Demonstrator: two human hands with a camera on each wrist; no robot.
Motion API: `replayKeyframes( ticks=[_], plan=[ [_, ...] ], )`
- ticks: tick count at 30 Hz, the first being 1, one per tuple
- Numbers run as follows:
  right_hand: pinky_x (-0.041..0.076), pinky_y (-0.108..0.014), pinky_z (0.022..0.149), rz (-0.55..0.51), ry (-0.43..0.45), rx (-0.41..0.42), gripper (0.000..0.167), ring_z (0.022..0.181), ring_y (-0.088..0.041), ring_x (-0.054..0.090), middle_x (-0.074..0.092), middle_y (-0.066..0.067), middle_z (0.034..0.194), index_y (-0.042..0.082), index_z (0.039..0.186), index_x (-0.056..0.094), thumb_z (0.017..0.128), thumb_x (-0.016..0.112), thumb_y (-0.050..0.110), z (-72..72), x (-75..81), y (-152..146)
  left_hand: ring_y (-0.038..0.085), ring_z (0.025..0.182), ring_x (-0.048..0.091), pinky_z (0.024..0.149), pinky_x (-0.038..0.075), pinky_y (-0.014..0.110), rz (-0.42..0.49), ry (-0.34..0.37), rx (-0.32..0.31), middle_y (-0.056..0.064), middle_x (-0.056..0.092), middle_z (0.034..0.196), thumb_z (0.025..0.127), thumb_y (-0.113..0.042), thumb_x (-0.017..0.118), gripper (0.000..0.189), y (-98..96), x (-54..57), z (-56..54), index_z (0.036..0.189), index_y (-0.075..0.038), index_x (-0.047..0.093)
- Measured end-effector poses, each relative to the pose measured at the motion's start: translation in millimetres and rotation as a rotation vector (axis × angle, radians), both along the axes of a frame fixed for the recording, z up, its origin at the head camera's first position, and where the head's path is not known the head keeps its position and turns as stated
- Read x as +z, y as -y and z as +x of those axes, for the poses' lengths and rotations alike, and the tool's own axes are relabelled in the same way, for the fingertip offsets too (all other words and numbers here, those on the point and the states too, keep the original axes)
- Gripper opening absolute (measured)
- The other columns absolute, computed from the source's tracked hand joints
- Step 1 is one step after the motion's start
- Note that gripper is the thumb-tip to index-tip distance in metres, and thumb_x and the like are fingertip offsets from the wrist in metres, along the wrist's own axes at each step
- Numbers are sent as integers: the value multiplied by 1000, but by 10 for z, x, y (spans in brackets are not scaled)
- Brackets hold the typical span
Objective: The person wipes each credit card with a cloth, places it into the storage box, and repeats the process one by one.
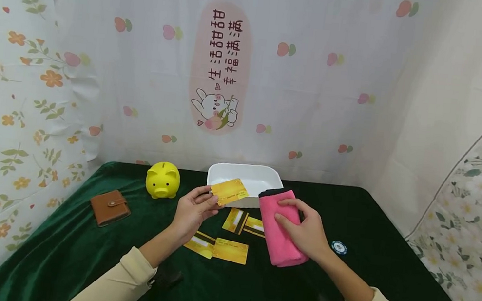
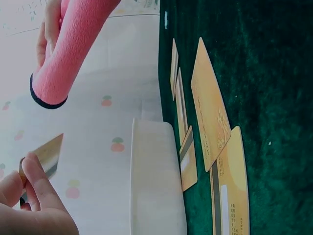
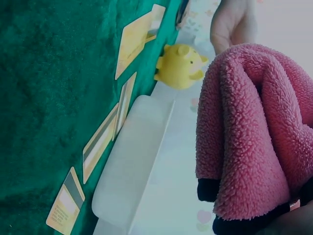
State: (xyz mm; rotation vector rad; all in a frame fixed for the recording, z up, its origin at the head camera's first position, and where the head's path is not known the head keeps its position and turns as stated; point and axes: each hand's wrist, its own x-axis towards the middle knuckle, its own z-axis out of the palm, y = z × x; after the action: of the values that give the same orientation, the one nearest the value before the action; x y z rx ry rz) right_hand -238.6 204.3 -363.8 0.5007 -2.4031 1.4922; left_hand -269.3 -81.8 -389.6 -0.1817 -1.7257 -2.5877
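My left hand (image 1: 194, 212) pinches a gold bank card (image 1: 229, 192) between thumb and fingers, raised in front of a white tray. In the left wrist view the held card (image 2: 50, 152) shows its dark stripe. A folded pink towel (image 1: 275, 232) with black edging is in my right hand (image 1: 307, 227), gripped from its right side above the table. Seen from the right wrist, its fluffy folds (image 3: 249, 132) hide most of that hand. Several more gold bank cards (image 1: 230, 251) lie on the green cloth between and beyond my hands, some showing their striped backs.
The white tray (image 1: 245, 171) stands at the back of the table (image 1: 92, 262). Left of it sits a yellow piggy bank (image 1: 163, 180), with a brown wallet (image 1: 110, 207) nearer the left edge. A blue and white poker chip (image 1: 338, 247) lies to the right.
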Motion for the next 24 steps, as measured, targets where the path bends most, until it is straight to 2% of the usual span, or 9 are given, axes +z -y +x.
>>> replayKeyframes(
  ticks=[8,11,14,18,24],
  plan=[
    [59,-33,62,-52,60,52,30,75,-27,66,56,-21,117,8,121,62,92,71,12,53,26,7,16,83,72,76,58,24,23,34,21,7,69,106,97,-3,62,38,5,-20,-149,132,1,48],
    [59,-33,63,-60,45,73,30,77,-28,67,56,-21,117,8,121,62,92,70,12,61,65,15,16,83,72,75,58,24,23,45,48,9,68,107,96,-4,62,38,-6,7,-216,132,-1,49],
    [59,-33,63,-63,23,85,30,79,-29,66,56,-21,118,6,121,62,92,70,10,55,132,24,16,83,72,76,57,23,10,37,59,10,67,108,97,-3,62,38,-8,82,-268,133,-1,49],
    [59,-32,63,-67,25,93,32,80,-29,66,55,-22,119,5,123,61,92,70,9,89,193,21,16,82,73,76,57,23,16,35,62,11,66,108,96,-2,62,38,-44,145,-292,132,-2,50],
    [59,-33,64,-61,51,89,31,78,-28,66,55,-22,118,5,121,61,92,69,9,161,139,-24,16,81,73,75,58,24,28,57,67,11,65,107,96,-3,62,37,-131,102,-288,131,-1,51]
  ],
)
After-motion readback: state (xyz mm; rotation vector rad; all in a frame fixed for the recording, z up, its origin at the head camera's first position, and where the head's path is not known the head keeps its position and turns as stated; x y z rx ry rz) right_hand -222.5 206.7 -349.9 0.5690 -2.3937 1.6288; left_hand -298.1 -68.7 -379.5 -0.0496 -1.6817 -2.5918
